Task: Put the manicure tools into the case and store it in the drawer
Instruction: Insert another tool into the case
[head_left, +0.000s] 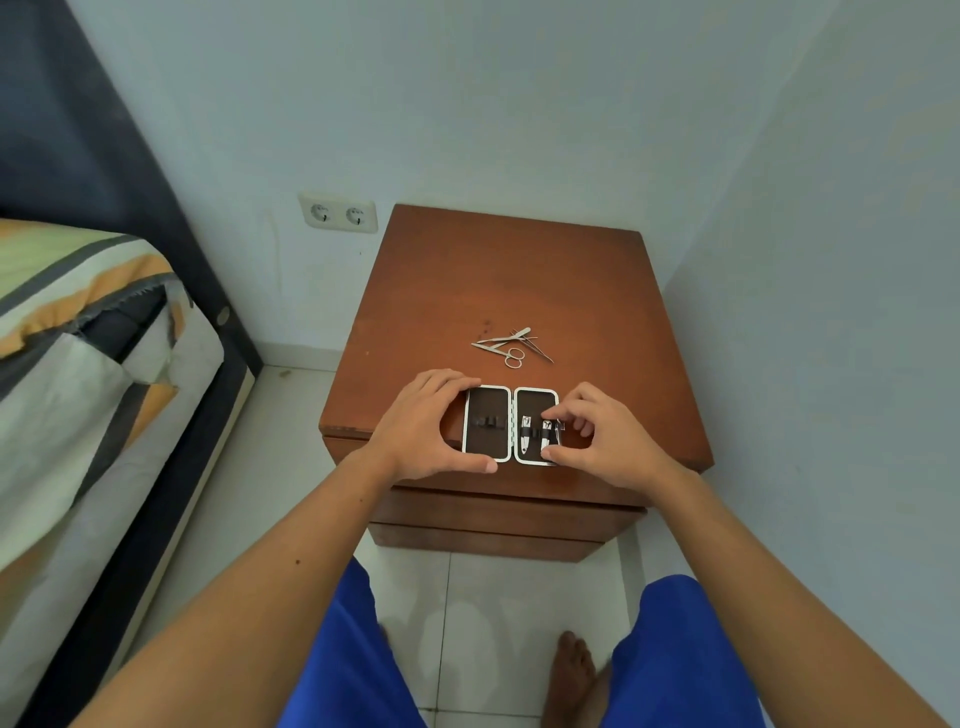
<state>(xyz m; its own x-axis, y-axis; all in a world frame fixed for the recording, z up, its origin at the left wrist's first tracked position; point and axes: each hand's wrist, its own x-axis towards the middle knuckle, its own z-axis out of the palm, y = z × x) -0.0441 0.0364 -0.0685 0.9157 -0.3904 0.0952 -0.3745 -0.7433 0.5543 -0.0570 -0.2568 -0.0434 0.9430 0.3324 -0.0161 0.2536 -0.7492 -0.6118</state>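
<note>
The open case lay at the desk's near edge, between both hands. The left hand curled around its left half; the right hand's fingers pinched a tool in the right half. Loose tools lay just beyond.

The left hand covers the left edge of the open case, and the fingers of the right hand hide its right edge and part of the clipper strapped inside. The loose tools on the desk overlap in a heap too small to tell apart, except for scissor loops. The bed runs off the left edge.
</note>
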